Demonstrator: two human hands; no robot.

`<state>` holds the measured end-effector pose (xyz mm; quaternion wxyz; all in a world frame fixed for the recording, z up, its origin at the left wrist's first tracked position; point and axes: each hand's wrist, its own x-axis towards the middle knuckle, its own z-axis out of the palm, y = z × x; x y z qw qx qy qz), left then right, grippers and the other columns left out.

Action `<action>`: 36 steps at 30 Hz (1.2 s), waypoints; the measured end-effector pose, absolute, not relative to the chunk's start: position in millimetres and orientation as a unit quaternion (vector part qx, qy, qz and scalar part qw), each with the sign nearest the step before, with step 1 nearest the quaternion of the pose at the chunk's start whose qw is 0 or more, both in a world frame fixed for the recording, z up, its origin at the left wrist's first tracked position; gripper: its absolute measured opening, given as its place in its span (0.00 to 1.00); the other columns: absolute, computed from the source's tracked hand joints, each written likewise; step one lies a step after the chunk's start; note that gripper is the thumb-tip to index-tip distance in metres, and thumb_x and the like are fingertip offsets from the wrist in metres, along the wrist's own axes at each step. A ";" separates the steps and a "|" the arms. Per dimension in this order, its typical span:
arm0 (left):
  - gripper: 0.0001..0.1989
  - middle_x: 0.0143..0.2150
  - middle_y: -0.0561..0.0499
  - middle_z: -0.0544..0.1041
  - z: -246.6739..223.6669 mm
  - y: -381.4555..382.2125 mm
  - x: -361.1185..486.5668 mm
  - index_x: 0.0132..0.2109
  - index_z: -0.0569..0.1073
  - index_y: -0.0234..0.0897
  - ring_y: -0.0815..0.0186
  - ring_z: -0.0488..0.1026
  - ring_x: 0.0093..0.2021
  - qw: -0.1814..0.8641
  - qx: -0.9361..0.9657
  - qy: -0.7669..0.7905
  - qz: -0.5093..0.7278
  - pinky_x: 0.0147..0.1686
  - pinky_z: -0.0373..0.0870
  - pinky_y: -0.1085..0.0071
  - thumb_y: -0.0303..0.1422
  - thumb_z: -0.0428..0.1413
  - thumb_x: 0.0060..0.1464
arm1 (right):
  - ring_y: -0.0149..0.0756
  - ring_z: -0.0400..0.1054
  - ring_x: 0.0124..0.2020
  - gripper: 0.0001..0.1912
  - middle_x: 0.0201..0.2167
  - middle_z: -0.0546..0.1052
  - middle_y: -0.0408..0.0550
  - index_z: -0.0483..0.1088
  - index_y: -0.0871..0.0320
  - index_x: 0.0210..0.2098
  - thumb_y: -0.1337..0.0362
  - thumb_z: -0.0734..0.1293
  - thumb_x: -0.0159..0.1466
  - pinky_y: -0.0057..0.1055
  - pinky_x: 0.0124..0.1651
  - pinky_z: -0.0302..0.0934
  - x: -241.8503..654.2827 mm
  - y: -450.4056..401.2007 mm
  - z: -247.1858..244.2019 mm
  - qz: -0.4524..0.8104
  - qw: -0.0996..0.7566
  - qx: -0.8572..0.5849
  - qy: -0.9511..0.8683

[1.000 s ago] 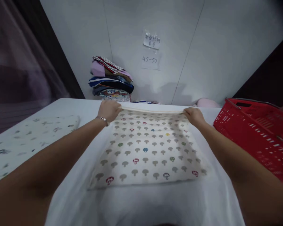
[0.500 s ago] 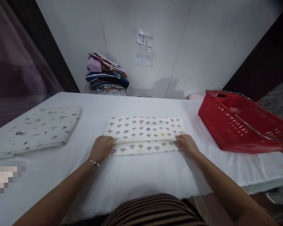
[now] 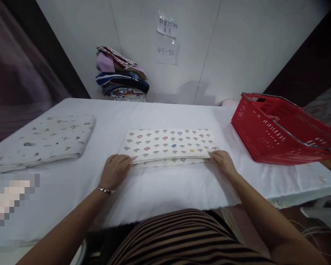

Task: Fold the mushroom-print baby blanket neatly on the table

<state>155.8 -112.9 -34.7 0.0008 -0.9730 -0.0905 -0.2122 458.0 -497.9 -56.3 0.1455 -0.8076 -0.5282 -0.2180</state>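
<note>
A white mushroom-print cloth [image 3: 168,141] lies in the middle of a white-covered worktop [image 3: 165,193], doubled over on itself; the fold looks nearly complete, with only a narrow strip of the lower layer showing past the top layer's near edge, not yet covered. Fingers of the left hand [image 3: 116,171] and right hand [image 3: 223,163] pinch that edge's two ends. A folded printed cloth [image 3: 55,136] lies left, a red shopping basket [image 3: 276,143] stands right

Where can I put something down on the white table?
Behind the mushroom cloth, up to the back edge of the table; also between it and the other cloth, and between it and the red basket. It's crowded at the mushroom cloth's front corners, where the left hand and right hand are.
</note>
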 end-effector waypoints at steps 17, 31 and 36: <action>0.21 0.46 0.43 0.75 -44.9 -150.5 201.1 0.53 0.69 0.36 0.58 0.70 0.46 0.022 -0.987 -0.023 -0.156 0.51 0.59 0.56 0.22 0.43 0.53 | 0.41 0.63 0.44 0.16 0.46 0.73 0.53 0.66 0.57 0.51 0.70 0.56 0.66 0.39 0.47 0.52 430.7 -459.6 -51.7 -0.153 0.098 -0.802 -0.569; 0.15 0.42 0.44 0.71 -49.0 -195.7 267.6 0.43 0.68 0.35 0.61 0.66 0.39 0.069 -0.981 0.106 -0.147 0.41 0.58 0.63 0.20 0.40 0.57 | 0.40 0.61 0.39 0.11 0.40 0.73 0.54 0.68 0.61 0.43 0.72 0.56 0.65 0.35 0.41 0.51 414.3 -407.3 -54.9 -0.180 0.108 -0.761 -0.614; 0.14 0.44 0.44 0.70 -49.3 -191.4 267.8 0.43 0.68 0.36 0.62 0.65 0.39 0.071 -0.979 0.126 -0.141 0.40 0.58 0.63 0.21 0.40 0.58 | 0.38 0.62 0.38 0.11 0.38 0.73 0.52 0.68 0.59 0.42 0.68 0.55 0.67 0.34 0.40 0.53 421.1 -408.2 -55.4 -0.138 0.120 -0.745 -0.642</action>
